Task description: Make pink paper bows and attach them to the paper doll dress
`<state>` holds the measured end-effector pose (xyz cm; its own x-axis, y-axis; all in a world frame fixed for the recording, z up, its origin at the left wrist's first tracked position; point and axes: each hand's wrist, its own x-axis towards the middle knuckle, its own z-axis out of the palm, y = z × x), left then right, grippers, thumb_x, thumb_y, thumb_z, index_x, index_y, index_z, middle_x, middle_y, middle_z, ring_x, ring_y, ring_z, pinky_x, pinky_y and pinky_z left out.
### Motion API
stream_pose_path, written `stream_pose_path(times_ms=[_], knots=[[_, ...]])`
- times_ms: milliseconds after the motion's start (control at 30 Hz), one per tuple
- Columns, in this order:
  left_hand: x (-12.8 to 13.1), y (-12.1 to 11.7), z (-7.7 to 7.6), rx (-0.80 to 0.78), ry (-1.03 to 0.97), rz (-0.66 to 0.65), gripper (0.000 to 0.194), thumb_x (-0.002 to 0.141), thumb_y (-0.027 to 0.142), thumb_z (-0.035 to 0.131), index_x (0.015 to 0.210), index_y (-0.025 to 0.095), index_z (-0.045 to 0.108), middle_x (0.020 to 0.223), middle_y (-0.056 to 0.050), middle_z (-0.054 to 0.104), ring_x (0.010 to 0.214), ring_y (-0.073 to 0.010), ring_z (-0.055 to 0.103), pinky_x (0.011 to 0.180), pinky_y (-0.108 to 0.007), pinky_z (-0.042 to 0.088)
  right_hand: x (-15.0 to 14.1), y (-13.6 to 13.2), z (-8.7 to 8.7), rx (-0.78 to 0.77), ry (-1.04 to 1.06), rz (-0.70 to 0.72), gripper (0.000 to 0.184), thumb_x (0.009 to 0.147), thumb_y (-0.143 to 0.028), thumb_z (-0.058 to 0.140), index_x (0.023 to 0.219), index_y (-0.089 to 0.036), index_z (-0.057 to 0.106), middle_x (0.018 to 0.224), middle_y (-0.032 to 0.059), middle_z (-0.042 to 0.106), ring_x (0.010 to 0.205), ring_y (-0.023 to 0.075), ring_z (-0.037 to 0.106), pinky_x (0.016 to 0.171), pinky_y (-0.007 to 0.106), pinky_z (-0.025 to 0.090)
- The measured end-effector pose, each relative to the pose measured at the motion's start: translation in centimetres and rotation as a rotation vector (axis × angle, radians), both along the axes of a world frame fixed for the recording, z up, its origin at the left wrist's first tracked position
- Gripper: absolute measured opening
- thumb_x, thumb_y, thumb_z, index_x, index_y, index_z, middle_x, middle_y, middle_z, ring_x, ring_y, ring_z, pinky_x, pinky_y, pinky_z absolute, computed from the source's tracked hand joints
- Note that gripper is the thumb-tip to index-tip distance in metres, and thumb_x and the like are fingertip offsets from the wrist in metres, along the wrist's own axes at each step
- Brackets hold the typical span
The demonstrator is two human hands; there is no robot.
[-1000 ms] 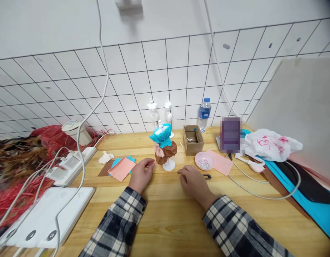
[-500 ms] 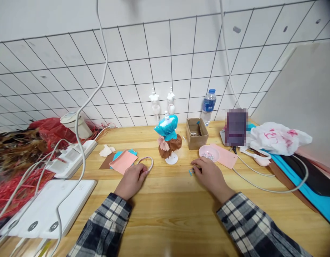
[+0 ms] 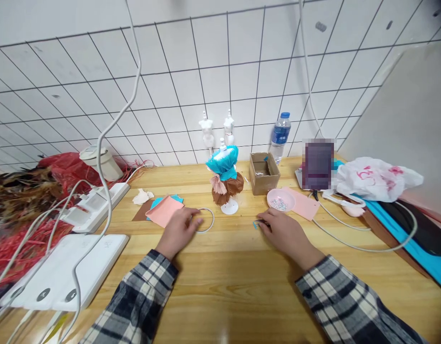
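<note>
My left hand rests on the wooden table, fingers curled onto a thin pale ring lying flat beside it. My right hand lies to the right with its fingertips pinched on a small teal-tipped object on the tabletop. Between and just beyond the hands stands a small mannequin on a white base, dressed in teal and brown paper. A pink dish of beads sits just past my right hand.
Pink, teal and brown paper sheets lie left of the ring. A small cardboard box, a water bottle and two bare white mannequins stand by the tiled wall. Power strips, cables and a white device fill the left; bags and cloth the right.
My left hand has laid a thin ring flat on the table. My right hand moved right and pinched a small teal-tipped object. The view tilted down slightly.
</note>
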<state>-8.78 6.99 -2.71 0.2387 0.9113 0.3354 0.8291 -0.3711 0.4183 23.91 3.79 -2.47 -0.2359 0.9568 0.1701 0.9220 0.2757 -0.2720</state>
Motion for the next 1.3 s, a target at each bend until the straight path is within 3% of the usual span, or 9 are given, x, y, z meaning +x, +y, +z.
stream_pose_path(times_ms=[133,267,400,567,733,800,900,1100,1300], knots=[[-4.0,1.6,0.5,0.068,0.236,0.489,0.043,0.079,0.053,0.057,0.101,0.017,0.066,0.101,-0.015,0.066,0.100,-0.0346,0.057,0.088,-0.048,0.042,0.4,-0.2,0.2,-0.075,-0.084,-0.005,0.020,0.090,-0.026,0.052,0.102,-0.024,0.067,0.097,0.0047,0.065,0.085,0.0181,0.062,0.060,0.026,0.035],[-6.0,1.7,0.8,-0.075,0.354,0.513,0.037,0.080,0.051,0.053,0.096,0.021,0.070,0.102,-0.015,0.066,0.099,-0.0377,0.057,0.078,-0.048,0.042,0.5,-0.1,0.3,-0.074,-0.032,-0.024,0.010,0.086,-0.021,0.056,0.090,-0.021,0.066,0.091,0.0044,0.064,0.086,0.0177,0.059,0.065,0.026,0.035],[-5.3,0.9,1.6,0.206,0.238,0.528,0.031,0.089,0.039,0.044,0.098,0.020,0.067,0.097,-0.013,0.067,0.095,-0.0333,0.058,0.079,-0.046,0.041,0.4,0.0,0.3,-0.031,0.023,-0.014,0.009,0.083,-0.019,0.059,0.074,-0.020,0.059,0.075,0.0024,0.063,0.081,0.0188,0.056,0.071,0.028,0.035],[-1.6,-1.6,2.6,0.574,-0.124,0.150,0.013,0.086,0.023,0.049,0.095,0.019,0.058,0.095,-0.009,0.065,0.095,-0.0248,0.058,0.090,-0.043,0.040,0.0,-0.1,0.4,0.029,0.298,-0.024,0.008,0.089,-0.024,0.050,0.083,-0.021,0.053,0.081,0.0018,0.063,0.076,0.0178,0.056,0.066,0.027,0.035],[3.9,-4.7,2.9,0.605,-0.215,-0.313,0.011,0.076,0.013,0.049,0.080,0.023,0.049,0.088,-0.005,0.063,0.086,-0.0221,0.057,0.088,-0.045,0.039,-1.1,-0.5,0.9,-0.075,0.673,-0.062,0.020,0.095,-0.034,0.036,0.098,-0.021,0.050,0.072,-0.0009,0.063,0.063,0.0152,0.057,0.061,0.025,0.039],[5.2,-5.5,3.0,0.520,-0.173,-0.416,0.015,0.075,0.009,0.047,0.078,0.023,0.048,0.083,-0.003,0.063,0.083,-0.0207,0.057,0.092,-0.047,0.036,-1.4,-0.7,1.1,-0.160,0.639,-0.029,0.024,0.092,-0.040,0.043,0.096,-0.021,0.056,0.070,-0.0011,0.064,0.064,0.0151,0.059,0.060,0.024,0.039],[5.4,-5.6,2.8,0.430,-0.130,-0.487,0.015,0.075,0.007,0.045,0.074,0.022,0.046,0.073,0.000,0.060,0.077,-0.0189,0.055,0.094,-0.047,0.033,-1.1,-0.8,1.1,-0.160,0.345,-0.071,0.021,0.084,-0.039,0.055,0.095,-0.023,0.063,0.087,0.0020,0.070,0.078,0.0180,0.063,0.063,0.025,0.038],[2.5,-3.2,1.7,0.231,-0.476,-0.023,0.012,0.083,0.016,0.042,0.074,0.023,0.039,0.071,0.000,0.047,0.066,-0.0170,0.046,0.061,-0.031,0.039,0.7,-0.5,0.5,-0.165,-0.083,-0.188,0.024,0.086,-0.036,0.053,0.104,-0.024,0.063,0.099,0.0065,0.069,0.088,0.0224,0.062,0.063,0.028,0.036],[0.0,-2.1,2.6,0.262,-0.149,0.114,0.007,0.069,0.019,0.052,0.070,0.021,0.045,0.069,0.000,0.053,0.069,-0.0194,0.049,0.066,-0.033,0.037,0.0,-1.2,0.9,0.054,-0.138,-0.053,0.023,0.089,-0.033,0.055,0.109,-0.026,0.064,0.098,0.0060,0.066,0.098,0.0228,0.056,0.076,0.030,0.037]])
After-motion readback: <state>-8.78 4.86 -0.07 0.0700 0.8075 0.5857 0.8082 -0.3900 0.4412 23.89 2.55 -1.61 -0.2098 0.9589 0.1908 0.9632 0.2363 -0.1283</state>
